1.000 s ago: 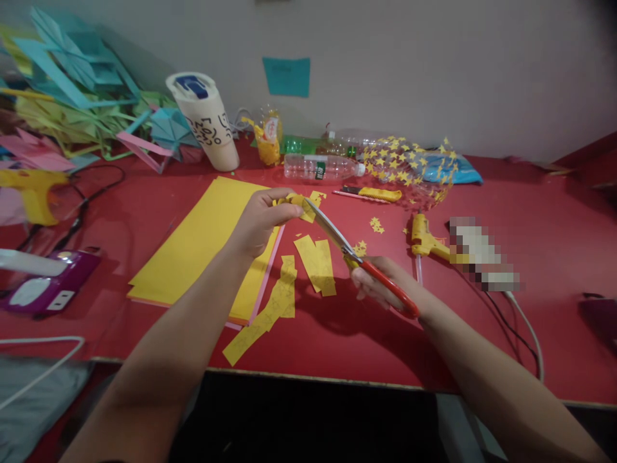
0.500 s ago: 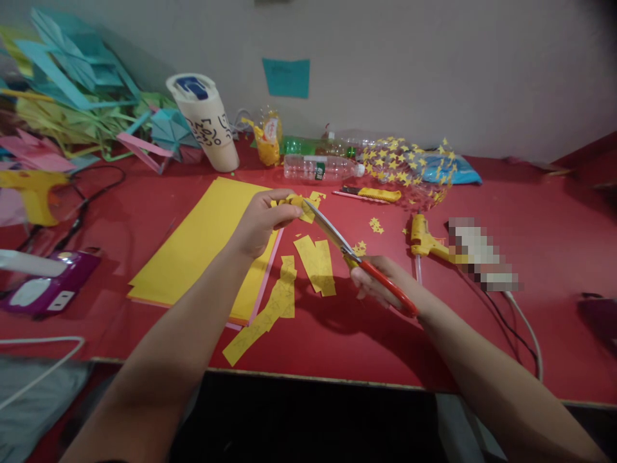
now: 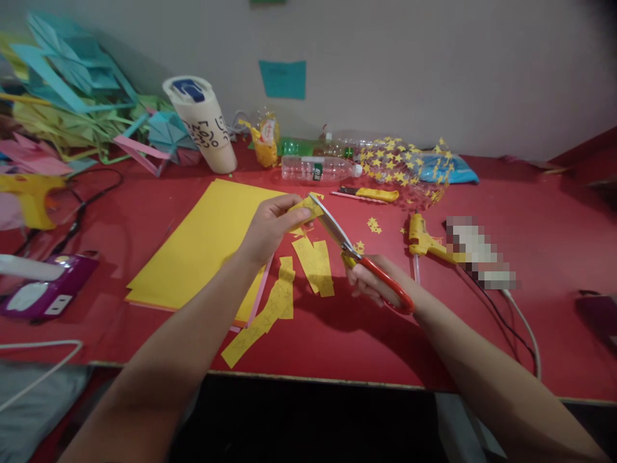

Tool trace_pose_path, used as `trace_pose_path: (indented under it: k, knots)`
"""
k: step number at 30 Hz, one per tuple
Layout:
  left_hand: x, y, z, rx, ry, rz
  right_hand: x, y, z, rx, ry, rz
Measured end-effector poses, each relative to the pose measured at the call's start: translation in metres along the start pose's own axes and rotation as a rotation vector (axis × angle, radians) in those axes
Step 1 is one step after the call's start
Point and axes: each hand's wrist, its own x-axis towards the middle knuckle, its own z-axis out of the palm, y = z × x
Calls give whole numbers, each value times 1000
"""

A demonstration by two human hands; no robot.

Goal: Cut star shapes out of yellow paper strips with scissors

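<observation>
My left hand (image 3: 270, 224) pinches a small yellow paper strip (image 3: 308, 207) with star outlines, above the right edge of a stack of yellow sheets (image 3: 193, 238). My right hand (image 3: 373, 278) is wrapped round the handles of red-handled scissors (image 3: 385, 283), whose blades point up and left to the strip's far end. Under the hands, two short yellow strips (image 3: 315, 267) lie on the red table (image 3: 366, 350). Longer strips (image 3: 263, 318) with drawn stars overlap nearer the front edge. Small cut stars (image 3: 373, 225) lie beyond the scissors.
Along the back stand a white tumbler (image 3: 205, 128), plastic bottles (image 3: 318, 169) and star-covered clear wrap (image 3: 400, 164). A yellow cutter (image 3: 376, 194) lies before them. A glue gun (image 3: 424, 241) and cables are right; folded paper shapes (image 3: 87, 83), another glue gun (image 3: 36, 196) and a purple device (image 3: 45, 289) are left.
My left hand has shifted slightly right and turned, and the strip in it now lies flatter at the blades. The scissors look more closed. The whole view has moved a little.
</observation>
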Motion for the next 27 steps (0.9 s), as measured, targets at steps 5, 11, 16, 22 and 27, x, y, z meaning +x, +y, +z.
trace_pose_path:
  k: [5, 11, 16, 22, 27]
  knots:
    - [0, 1, -1, -10, 5, 12, 0, 1, -2, -8, -45, -22]
    - [1, 8, -6, -15, -11, -67, 0, -1, -1, -35, -48, -15]
    - [2, 10, -8, -28, -22, -82, 3, 8, 0, -23, -65, -20]
    - [2, 9, -9, -36, -31, -82, 2, 6, 1, -31, -30, -13]
    - [0, 7, -1, -25, -33, -56, 0, 2, 4, -3, -2, 25]
